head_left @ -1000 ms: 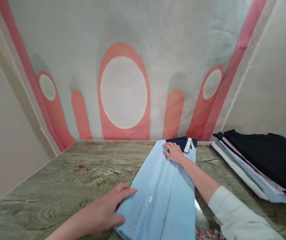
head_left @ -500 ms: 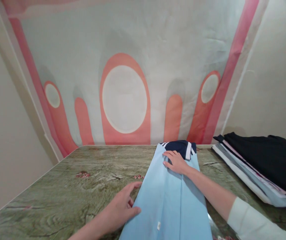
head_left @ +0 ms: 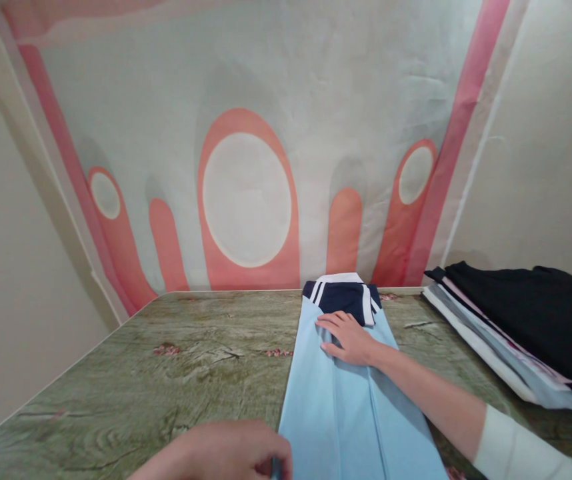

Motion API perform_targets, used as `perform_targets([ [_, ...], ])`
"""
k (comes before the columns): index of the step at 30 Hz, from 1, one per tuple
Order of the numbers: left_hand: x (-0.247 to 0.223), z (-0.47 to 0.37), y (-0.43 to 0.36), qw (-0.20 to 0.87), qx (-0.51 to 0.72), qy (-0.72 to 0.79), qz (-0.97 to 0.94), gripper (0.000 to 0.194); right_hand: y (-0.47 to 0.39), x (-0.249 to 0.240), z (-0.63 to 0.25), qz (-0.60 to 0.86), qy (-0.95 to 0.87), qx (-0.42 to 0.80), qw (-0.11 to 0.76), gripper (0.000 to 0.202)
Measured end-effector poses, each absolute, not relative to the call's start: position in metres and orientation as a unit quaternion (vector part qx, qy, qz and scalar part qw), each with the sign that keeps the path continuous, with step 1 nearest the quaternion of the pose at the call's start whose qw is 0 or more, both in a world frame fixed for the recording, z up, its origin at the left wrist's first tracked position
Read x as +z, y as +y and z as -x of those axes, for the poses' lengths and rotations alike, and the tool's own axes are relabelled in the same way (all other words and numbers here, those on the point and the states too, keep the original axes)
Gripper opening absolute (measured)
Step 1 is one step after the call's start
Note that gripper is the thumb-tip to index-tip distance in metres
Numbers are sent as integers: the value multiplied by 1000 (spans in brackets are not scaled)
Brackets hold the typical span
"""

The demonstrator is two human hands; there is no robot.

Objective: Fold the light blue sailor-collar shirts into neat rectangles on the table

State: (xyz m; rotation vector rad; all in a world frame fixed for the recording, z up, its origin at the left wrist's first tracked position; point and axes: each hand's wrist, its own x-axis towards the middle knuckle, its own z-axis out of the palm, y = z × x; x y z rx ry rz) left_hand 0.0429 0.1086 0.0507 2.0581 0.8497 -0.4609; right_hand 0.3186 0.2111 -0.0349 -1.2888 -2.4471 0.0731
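Note:
A light blue garment (head_left: 316,393) with a navy, white-striped collar part (head_left: 343,298) lies as a long folded strip on the wood-patterned table. My right hand (head_left: 349,338) rests on it just below the navy part, fingers apart and pointing left. At the bottom edge, my left hand (head_left: 246,450) is curled at the garment's left side, with a bit of blue fabric showing between its fingers. The near end of the garment runs out of view.
On the right of the table (head_left: 191,380) lies a stack of folded clothes (head_left: 531,320), black on top, with white, grey and pink layers under it. A grey wall covering (head_left: 276,87) with pink shapes stands behind the table.
My left hand has moved down toward the near edge and closed on the fabric. The garment has shifted and straightened, showing more of its navy and white collar. My right hand has moved slightly nearer.

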Motion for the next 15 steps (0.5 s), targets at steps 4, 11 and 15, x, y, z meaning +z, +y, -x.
perform_targets([
  [4, 37, -65, 147, 324, -42, 404, -854, 24, 214, -36, -319, 453, -873, 24, 178, 53],
  [11, -7, -141, 217, 34, 95, 386, -917, 43, 242, -54, -355, 602, -763, -93, 216, 50],
  [15, -28, -154, 246, 56, 56, 399, -914, 70, 256, -73, -382, 674, -711, -92, 176, 54],
])
